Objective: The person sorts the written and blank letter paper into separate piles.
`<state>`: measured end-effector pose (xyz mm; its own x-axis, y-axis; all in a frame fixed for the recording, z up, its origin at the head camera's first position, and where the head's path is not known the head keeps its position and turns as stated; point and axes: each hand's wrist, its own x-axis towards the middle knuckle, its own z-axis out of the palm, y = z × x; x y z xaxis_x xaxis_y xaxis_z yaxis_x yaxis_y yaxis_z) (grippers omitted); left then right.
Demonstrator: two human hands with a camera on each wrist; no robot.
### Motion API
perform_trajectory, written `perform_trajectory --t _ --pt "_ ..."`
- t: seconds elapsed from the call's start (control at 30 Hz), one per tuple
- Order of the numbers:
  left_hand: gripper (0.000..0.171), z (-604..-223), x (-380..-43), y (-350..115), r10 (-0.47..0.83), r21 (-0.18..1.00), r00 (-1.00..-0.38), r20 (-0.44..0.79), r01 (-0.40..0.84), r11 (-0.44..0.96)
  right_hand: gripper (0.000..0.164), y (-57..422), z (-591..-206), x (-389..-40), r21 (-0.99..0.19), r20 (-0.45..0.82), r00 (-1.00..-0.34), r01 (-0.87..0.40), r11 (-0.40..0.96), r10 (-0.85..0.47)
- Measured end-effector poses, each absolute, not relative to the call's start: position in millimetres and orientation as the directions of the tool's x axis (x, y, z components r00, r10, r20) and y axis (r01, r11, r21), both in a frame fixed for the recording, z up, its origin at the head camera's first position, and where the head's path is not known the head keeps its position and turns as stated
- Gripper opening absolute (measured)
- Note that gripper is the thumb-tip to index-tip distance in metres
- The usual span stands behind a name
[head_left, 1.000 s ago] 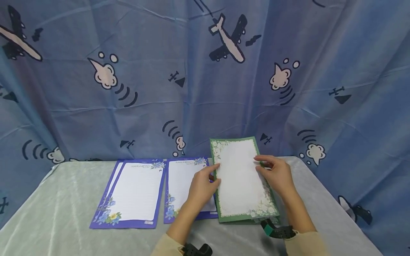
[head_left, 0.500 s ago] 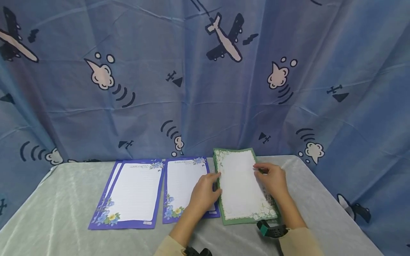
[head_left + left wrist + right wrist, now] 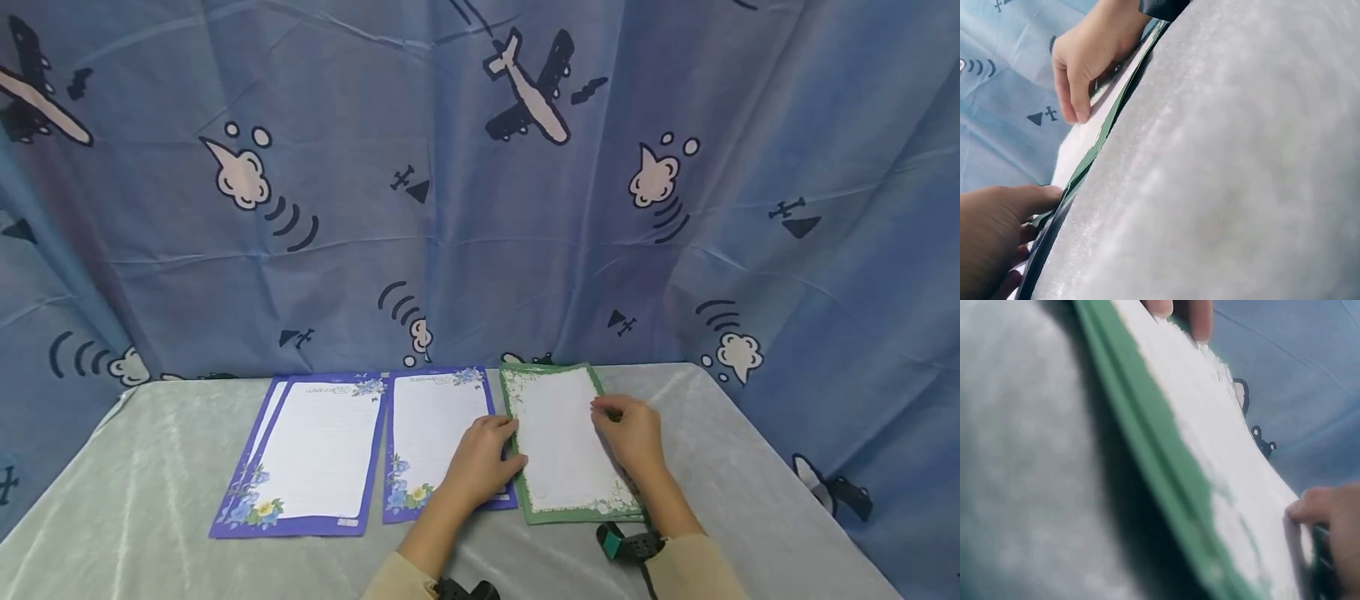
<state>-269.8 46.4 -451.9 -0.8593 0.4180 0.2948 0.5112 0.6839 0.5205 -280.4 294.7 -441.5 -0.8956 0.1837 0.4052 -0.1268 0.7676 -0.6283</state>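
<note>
Sheets of green-bordered letter paper (image 3: 558,442) with pale flowers in the corners lie in a pile at the right of the table. My left hand (image 3: 480,458) grips the pile's left edge, its thumb on the border. At the right edge, my right hand (image 3: 630,433) pinches the paper between thumb and forefinger. The left wrist view shows the left hand (image 3: 991,231) low at the edge and the right hand (image 3: 1094,50) beyond. In the right wrist view, the green edges (image 3: 1141,444) appear as layers close over the cloth.
Purple-bordered letter paper (image 3: 322,450) with blue flowers lies at the left, a second sheet peeking out behind it. Another purple-bordered sheet (image 3: 435,408) lies in the middle, partly behind my left hand. A pale cloth (image 3: 150,467) covers the table; a blue patterned curtain (image 3: 337,167) hangs behind.
The green-bordered paper has come down from a raised, tilted position to lie lower toward the table, its edges closer together. Both hands have moved down with it.
</note>
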Motion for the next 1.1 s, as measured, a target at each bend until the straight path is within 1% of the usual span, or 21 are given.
perform_trajectory --t 0.13,0.33,0.53,0.73,0.83,0.97,1.1 --pt "0.05 -453.9 -269.4 46.6 0.424 0.499 -0.858 0.29 0.514 0.698 0.017 295.0 -446.0 -279.0 -0.612 0.414 -0.893 -0.129 0.78 0.178" --pt "0.051 -454.6 -267.2 47.1 0.419 0.498 -0.863 0.283 0.506 0.705 0.019 296.2 -450.0 -277.5 -0.606 0.411 -0.894 -0.121 0.786 0.179" --pt "0.048 -455.5 -264.8 46.2 0.401 0.515 -0.868 0.292 0.496 0.699 0.018 295.4 -453.9 -277.3 -0.557 0.445 -0.886 -0.159 0.815 0.131" --pt "0.048 -456.9 -263.4 49.3 0.388 0.53 -0.878 0.281 0.479 0.7 0.026 297.1 -454.3 -275.4 -0.512 0.427 -0.9 -0.158 0.844 0.091" --pt "0.049 -457.6 -263.2 51.1 0.376 0.556 -0.887 0.268 0.461 0.691 0.03 298.3 -454.4 -273.8 -0.482 0.409 -0.909 -0.145 0.864 0.076" --pt "0.048 -455.9 -264.8 50.4 0.347 0.62 -0.898 0.269 0.437 0.651 0.032 298.0 -455.0 -273.8 -0.452 0.405 -0.912 -0.139 0.881 0.064" --pt "0.04 -446.6 -267.1 45.8 0.302 0.693 -0.905 0.298 0.423 0.583 0.032 295.8 -455.3 -276.2 -0.46 0.404 -0.912 -0.138 0.877 0.069"
